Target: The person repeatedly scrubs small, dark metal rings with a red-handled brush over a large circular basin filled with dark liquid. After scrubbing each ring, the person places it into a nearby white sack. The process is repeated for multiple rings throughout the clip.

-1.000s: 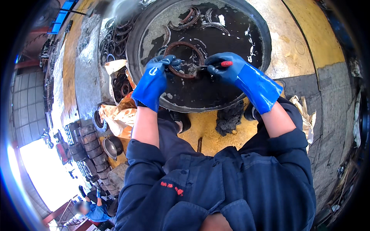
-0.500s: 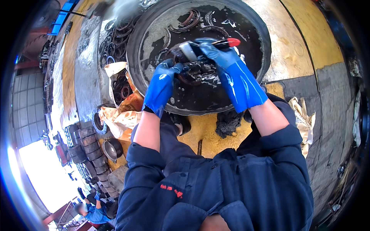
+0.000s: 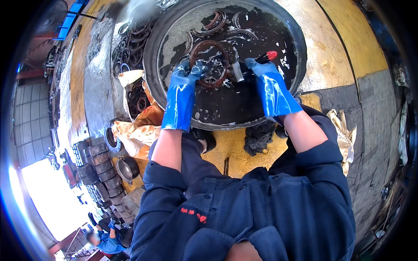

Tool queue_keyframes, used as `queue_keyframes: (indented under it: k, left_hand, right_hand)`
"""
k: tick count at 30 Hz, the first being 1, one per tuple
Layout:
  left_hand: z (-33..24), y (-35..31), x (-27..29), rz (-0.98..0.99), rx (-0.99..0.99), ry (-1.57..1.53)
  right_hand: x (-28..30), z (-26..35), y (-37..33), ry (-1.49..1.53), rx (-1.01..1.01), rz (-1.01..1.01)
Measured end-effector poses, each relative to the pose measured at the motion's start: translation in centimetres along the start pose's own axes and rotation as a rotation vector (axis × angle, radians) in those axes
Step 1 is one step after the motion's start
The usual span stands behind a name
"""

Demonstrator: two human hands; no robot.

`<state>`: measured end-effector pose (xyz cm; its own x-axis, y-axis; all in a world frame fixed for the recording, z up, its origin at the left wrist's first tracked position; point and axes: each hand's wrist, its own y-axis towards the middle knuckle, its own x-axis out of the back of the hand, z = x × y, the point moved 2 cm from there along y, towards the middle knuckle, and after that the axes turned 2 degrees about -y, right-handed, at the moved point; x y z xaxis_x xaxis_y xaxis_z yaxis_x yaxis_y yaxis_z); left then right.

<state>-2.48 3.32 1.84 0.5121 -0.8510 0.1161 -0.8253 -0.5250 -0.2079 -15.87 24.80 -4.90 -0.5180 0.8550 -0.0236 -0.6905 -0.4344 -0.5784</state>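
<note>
My left hand (image 3: 185, 76), in a wet blue rubber glove, is closed on the lower left side of a reddish-brown ring (image 3: 226, 61). The ring is held up over a big round black basin (image 3: 150, 56) of dark liquid. In the other blue glove, my right hand (image 3: 261, 71) grips a brush with a metal band (image 3: 237, 71) and a red-ended dark handle. The brush is just right of the ring, apart from it. Its bristles are hard to make out against the liquid. More rings (image 3: 213, 24) lie in the basin's far part.
Left of the basin are many dark rings (image 3: 137, 41) and a torn paper sack (image 3: 141, 135) with rings. A metal bowl (image 3: 126, 169) and stacked dark cylinders (image 3: 104, 163) stand nearer. Another sack (image 3: 342, 135) lies on the right. A person in blue (image 3: 109, 241) is at far lower left.
The brush has moved right and off the ring. The ring now faces up, its round opening showing, and my hands are farther apart.
</note>
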Motion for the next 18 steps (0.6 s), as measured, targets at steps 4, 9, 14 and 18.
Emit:
queue_keyframes:
  k: [4, 9, 14, 18]
  left_hand:
    - [0.6, 0.7, 0.2, -0.018, -0.053, 0.096]
    - [-0.1, 0.2, 0.0, 0.029, -0.093, 0.123]
    - [0.2, 0.2, -0.4, 0.102, 0.016, 0.035]
    - [-0.4, 0.3, -0.4, 0.158, 0.076, 0.282]
  right_hand:
    - [-2.4, -0.4, -0.7, 0.382, 0.018, 0.184]
    - [-2.9, 1.2, -0.5, -0.213, 0.149, 0.121]
    - [-2.7, 5.0, -3.6, -0.842, 0.74, -0.201]
    - [-2.7, 5.7, -3.6, -1.069, 1.373, -0.14]
